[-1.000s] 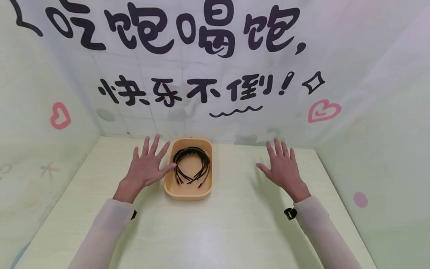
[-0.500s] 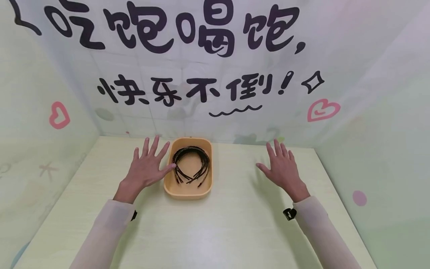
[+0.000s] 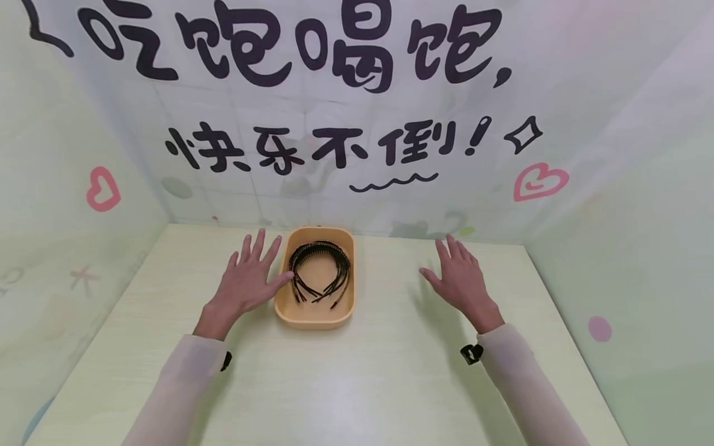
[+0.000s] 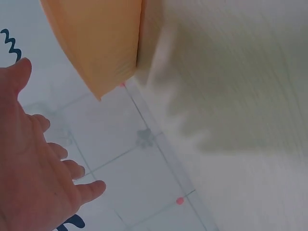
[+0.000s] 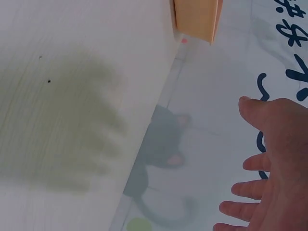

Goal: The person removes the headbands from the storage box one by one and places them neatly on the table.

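An orange-tan plastic bin stands towards the back of the table, left of centre. Inside it lie several thin black headbands, some with comb teeth, overlapping in a ring. My left hand hovers over the table beside the bin, fingers spread; in the head view its thumb overlaps the bin's left edge. In the left wrist view the bin's side shows apart from that hand. Well to the right of the bin, my right hand hovers with its fingers straight and holds nothing. Both hands cast shadows on the table.
The pale wooden table meets a printed back wall with black lettering just behind the bin. Side panels, one on the left and one on the right, close in the table. Dark bands sit at both wrists.
My right hand has shifted slightly to the left and its fingers have drawn closer together. The left hand, bin and headbands have hardly moved; the head view has shifted slightly.
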`<state>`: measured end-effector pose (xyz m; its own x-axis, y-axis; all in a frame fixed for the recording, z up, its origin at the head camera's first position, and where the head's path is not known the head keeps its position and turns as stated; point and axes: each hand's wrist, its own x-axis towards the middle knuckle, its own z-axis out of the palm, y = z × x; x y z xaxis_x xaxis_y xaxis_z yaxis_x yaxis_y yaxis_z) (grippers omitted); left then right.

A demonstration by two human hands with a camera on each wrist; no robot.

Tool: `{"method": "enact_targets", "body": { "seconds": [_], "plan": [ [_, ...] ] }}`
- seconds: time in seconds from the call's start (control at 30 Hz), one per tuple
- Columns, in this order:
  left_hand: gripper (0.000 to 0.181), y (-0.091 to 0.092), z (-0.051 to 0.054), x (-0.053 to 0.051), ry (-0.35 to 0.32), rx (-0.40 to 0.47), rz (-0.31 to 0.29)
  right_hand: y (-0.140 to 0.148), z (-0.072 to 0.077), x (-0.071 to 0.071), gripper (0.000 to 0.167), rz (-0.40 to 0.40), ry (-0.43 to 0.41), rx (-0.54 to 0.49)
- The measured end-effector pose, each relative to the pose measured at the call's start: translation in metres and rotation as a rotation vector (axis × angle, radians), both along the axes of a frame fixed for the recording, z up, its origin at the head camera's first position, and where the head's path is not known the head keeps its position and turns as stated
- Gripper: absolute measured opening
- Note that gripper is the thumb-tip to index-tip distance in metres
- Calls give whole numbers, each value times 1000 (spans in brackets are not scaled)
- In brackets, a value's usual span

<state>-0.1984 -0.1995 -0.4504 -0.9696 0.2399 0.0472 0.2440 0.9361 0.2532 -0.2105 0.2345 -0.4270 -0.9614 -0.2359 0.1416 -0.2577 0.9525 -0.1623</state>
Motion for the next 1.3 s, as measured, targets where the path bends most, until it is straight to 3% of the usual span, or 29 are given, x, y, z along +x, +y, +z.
{"method": "enact_targets", "body": {
  "seconds": [0.3, 0.6, 0.93, 1.13, 1.3],
  "plan": [
    [87, 4, -20, 1, -67, 91, 1, -22, -7, -2, 70, 2, -16, -61],
    [83, 12, -30, 0, -87, 217, 8, -37, -14, -5, 67, 8, -43, -130],
    [81, 24, -39, 0, -221, 501, 111, -64, -11, -7, 64, 37, -200, -374],
    [77, 33, -48, -3, -255, 598, 144, -90, -13, -12, 58, 47, -285, -538],
    [79, 38, -51, -1, -281, 656, 161, -113, -12, -12, 52, 33, -323, -601]
  ]
}}
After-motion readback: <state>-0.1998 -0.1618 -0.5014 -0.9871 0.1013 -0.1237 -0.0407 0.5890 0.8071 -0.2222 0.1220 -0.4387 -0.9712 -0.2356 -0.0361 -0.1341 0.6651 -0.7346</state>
